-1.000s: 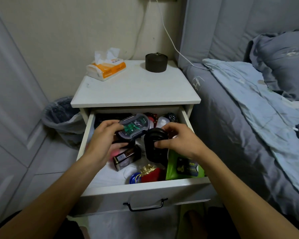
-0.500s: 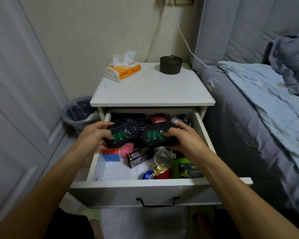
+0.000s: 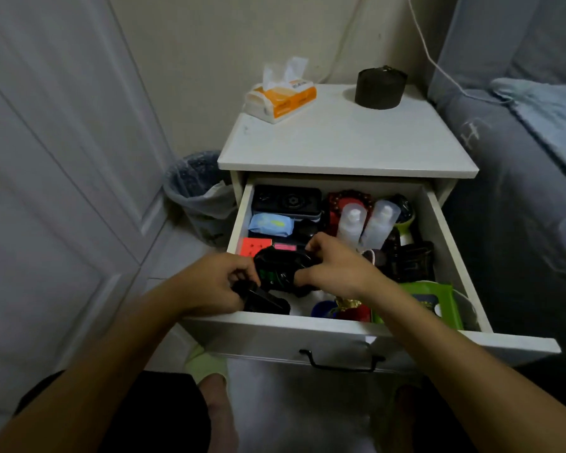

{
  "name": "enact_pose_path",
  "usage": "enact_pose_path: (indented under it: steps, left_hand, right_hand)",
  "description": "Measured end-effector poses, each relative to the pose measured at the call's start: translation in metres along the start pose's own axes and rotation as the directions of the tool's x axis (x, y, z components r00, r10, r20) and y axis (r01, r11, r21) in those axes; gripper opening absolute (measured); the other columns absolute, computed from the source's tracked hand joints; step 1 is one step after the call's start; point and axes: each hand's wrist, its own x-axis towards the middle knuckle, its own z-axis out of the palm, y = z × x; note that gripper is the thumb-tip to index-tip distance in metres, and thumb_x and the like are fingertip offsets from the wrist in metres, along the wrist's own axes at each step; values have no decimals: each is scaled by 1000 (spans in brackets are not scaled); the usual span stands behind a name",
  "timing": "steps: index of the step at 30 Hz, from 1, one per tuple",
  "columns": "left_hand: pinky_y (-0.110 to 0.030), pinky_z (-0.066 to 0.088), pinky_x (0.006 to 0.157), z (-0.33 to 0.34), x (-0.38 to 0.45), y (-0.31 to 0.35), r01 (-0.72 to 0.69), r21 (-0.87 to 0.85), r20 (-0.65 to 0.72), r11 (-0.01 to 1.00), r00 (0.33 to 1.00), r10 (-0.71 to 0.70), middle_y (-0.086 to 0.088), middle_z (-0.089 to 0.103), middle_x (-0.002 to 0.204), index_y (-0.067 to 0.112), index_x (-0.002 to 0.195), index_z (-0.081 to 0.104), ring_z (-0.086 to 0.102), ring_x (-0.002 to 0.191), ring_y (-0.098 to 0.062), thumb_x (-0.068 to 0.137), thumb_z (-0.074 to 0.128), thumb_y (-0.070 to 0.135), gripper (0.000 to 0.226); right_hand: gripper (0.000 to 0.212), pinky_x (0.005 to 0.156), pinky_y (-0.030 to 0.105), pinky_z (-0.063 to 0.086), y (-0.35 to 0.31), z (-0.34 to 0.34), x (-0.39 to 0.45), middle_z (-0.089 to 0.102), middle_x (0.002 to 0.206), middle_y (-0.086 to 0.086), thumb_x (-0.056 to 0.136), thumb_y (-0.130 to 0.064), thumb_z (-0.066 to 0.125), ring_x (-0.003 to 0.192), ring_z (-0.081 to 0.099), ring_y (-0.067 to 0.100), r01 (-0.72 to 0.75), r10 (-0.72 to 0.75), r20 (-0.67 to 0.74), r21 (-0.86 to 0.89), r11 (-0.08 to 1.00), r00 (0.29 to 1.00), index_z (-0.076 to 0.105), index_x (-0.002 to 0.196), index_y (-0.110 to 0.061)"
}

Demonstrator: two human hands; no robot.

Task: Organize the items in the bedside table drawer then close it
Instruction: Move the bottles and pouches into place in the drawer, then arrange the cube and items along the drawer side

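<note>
Nearest the camera, two bare forearms reach in from the bottom edge toward the open white wooden drawer [image 3: 340, 338] with its black metal bar handle [image 3: 342, 362] on the front panel. Left hand [image 3: 214, 284] is at the drawer's front-left corner, fingers curled down onto a flat black box-like item [image 3: 268, 302] lying at the front wall; how firm that grip is, cannot tell. Right hand [image 3: 335, 264] sits just beside it, grip clamped on the right end of a rounded black plastic case with green print [image 3: 276, 268], which is held over the drawer's front-left part, between the two hands. Front row of the drawer, right of the hands: a blue round lid [image 3: 321, 308], a red and gold ornament [image 3: 352, 308], then a green flat wipes packet [image 3: 433, 304] against the right wall. Middle: an orange-red puzzle cube [image 3: 254, 246] at the left wall, a pink strip [image 3: 285, 246] beside it, a dark brown hair claw clip [image 3: 409, 261] on the right. Back row: a light blue soft pack [image 3: 270, 223], a black rectangular box [image 3: 286, 202] behind it, two clear plastic spray bottles [image 3: 366, 219] lying side by side over a red patterned item. On the white bedside counter [image 3: 347, 142] above: an orange and white tissue pack [image 3: 280, 96] rear left, a dark round lidded tin [image 3: 379, 88] rear right, well apart. A lined grey waste bin [image 3: 198, 197] stands left of the counter, a grey bed [image 3: 517, 178] is on the right.
</note>
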Motion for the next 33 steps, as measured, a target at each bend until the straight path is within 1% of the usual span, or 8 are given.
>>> enact_pose_path:
  steps: [6, 10, 16, 20, 23, 26, 29, 33]
  left_hand:
    - [-4, 43, 78, 0, 3, 5, 40, 94, 99, 995, 994, -49, 11, 70, 95, 25, 101, 78, 62, 88, -3, 83, 60, 5, 32]
    - [-5, 44, 74, 0, 5, 5, 25, 139, 97, 990, 995, -39, 10, 73, 95, 22, 100, 79, 62, 83, -2, 86, 61, 10, 25]
    - [-5, 38, 63, 2, 10, -4, 8, 220, 33, 975, 999, -16, 11, 68, 83, 20, 89, 78, 58, 74, -1, 86, 71, 22, 9]
    - [-28, 37, 93, 4, 24, -5, -9, 468, 27, 883, 1000, -4, 5, 51, 113, 30, 115, 60, 45, 109, -12, 79, 74, 47, 42]
    - [-43, 16, 116, 6, 36, -1, -38, 646, 163, 762, 983, -89, -2, 32, 147, 36, 141, 39, 22, 139, -24, 79, 71, 51, 71]
    - [-49, 7, 118, 7, 40, 3, -51, 710, 211, 702, 967, -143, -5, 27, 151, 37, 142, 39, 17, 143, -26, 83, 68, 46, 65]
    - [-48, 15, 116, 9, 42, 4, -50, 695, 232, 717, 960, -159, -4, 46, 135, 32, 133, 46, 29, 134, -26, 86, 65, 39, 51]
    - [-40, 31, 107, 9, 41, -1, -46, 627, 249, 778, 958, -145, 0, 53, 127, 32, 130, 49, 39, 123, -20, 84, 69, 40, 51]
  right_hand:
    - [49, 76, 43, 58, -6, 19, 19, 67, 99, 1, 60, -40, 85, 83, 66, 20, -8, 13, 55, -83, 997, 998, 58, 98, -24]
    - [58, 86, 31, 52, -10, 28, 22, 63, 122, 0, 71, -28, 83, 103, 61, 18, 101, -61, 137, -308, 946, 989, 61, 125, -26]
    - [53, 72, 31, 59, -10, 32, 26, 66, 112, 1, 80, -10, 72, 83, 69, 21, 38, 34, 399, -173, 984, 916, 58, 128, -26]
    - [59, 82, 24, 42, -6, 26, 25, 59, 120, -2, 86, -12, 62, 107, 57, 18, 123, 39, 437, -337, 933, 899, 47, 140, -31]
    - [42, 73, 24, 44, 0, 28, 26, 66, 110, 1, 84, -11, 59, 93, 61, 18, 100, 70, 427, -362, 927, 901, 61, 124, -24]
    - [18, 77, 33, 58, 2, 30, 27, 72, 92, 6, 89, -17, 60, 83, 71, 22, -28, 112, 451, -188, 982, 885, 64, 107, -14]
    - [21, 83, 37, 58, 5, 31, 28, 73, 97, 12, 97, -22, 55, 89, 71, 27, -70, 137, 422, -170, 983, 896, 63, 106, -6]
    - [12, 68, 30, 48, 1, 33, 23, 65, 91, 9, 90, -22, 59, 85, 63, 26, 111, -23, 185, -482, 869, 983, 60, 87, -11]
